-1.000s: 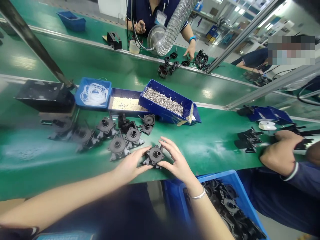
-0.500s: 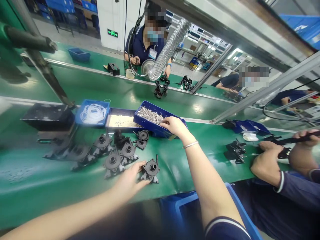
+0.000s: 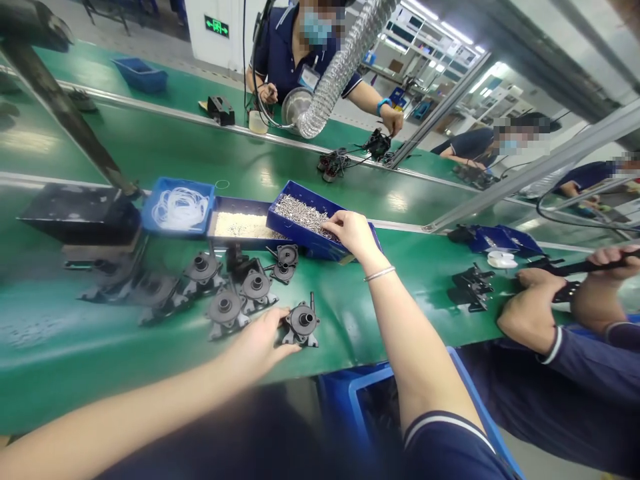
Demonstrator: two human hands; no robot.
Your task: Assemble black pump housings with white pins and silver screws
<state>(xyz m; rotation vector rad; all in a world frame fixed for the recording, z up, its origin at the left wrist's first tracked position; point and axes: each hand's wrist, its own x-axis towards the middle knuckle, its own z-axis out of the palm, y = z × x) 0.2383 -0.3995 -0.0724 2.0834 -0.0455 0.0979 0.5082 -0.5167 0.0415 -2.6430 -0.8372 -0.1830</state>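
My left hand (image 3: pixel 260 340) rests on the green belt with its fingers curled against a black round pump housing (image 3: pixel 303 323), steadying it from the left. My right hand (image 3: pixel 350 230) reaches forward into the blue bin of metal screws (image 3: pixel 305 217), fingers bent down among the screws; what they pinch is hidden. A silver bracelet sits on that wrist. Several more black housings (image 3: pixel 225 293) lie in a row to the left of the one I touch.
A blue tray of white rings (image 3: pixel 180 208) and a tray of small white parts (image 3: pixel 245 227) stand beside the screw bin. A black box (image 3: pixel 80 213) sits far left. A co-worker's hands (image 3: pixel 535 307) work at right. A blue crate (image 3: pixel 370 413) stands below the belt.
My right hand left the housing and reached up into the screw bin, where it now digs a little deeper. My left hand stayed on the housing.
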